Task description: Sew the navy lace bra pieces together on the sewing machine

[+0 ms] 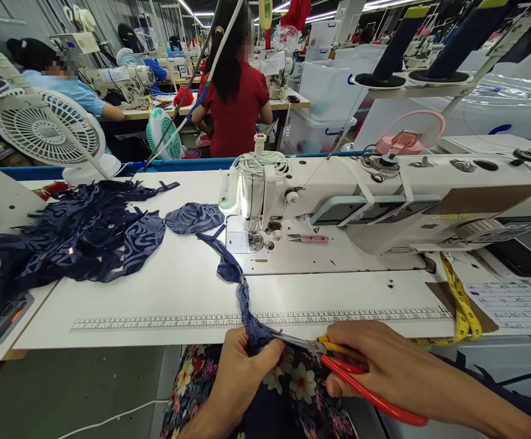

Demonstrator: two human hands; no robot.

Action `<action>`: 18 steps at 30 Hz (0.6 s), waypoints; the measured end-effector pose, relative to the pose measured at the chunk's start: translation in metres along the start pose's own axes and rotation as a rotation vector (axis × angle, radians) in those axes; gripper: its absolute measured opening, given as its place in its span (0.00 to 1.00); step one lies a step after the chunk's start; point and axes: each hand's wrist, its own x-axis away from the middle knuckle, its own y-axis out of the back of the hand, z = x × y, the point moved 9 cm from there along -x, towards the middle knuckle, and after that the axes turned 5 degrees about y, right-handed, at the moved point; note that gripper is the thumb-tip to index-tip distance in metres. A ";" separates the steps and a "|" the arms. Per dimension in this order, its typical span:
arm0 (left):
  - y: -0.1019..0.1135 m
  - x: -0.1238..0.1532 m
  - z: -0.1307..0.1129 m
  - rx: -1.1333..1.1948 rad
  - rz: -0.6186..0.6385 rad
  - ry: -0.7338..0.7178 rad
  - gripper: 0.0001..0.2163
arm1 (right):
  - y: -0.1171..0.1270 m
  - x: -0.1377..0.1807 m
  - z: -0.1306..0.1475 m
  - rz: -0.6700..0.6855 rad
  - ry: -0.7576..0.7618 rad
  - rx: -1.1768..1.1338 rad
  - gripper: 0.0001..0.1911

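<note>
My left hand (245, 377) pinches a navy lace fabric strip (243, 299) at the table's front edge. From there the strip runs up across the table to the sewing machine's needle plate. In my right hand (384, 360) is a pair of scissors (352, 385) with red and orange handles. Their blades point left, with the tips at the fabric beside my left thumb. Whether the blades are cutting the cloth, I cannot tell. More dark fabric hangs below my left hand over a floral-patterned lap (302, 384).
A white sewing machine (329, 189) spans the table's back right; pink-handled thread snips (308, 238) lie on its bed. A navy fabric pile (82, 231) covers the left. Right are a yellow tape measure (461, 305) and paper (512, 305). Two people sit beyond a fan (50, 128).
</note>
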 end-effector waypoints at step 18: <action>-0.016 -0.002 0.004 -0.004 0.039 -0.025 0.11 | -0.008 0.006 0.003 -0.003 -0.099 -0.024 0.14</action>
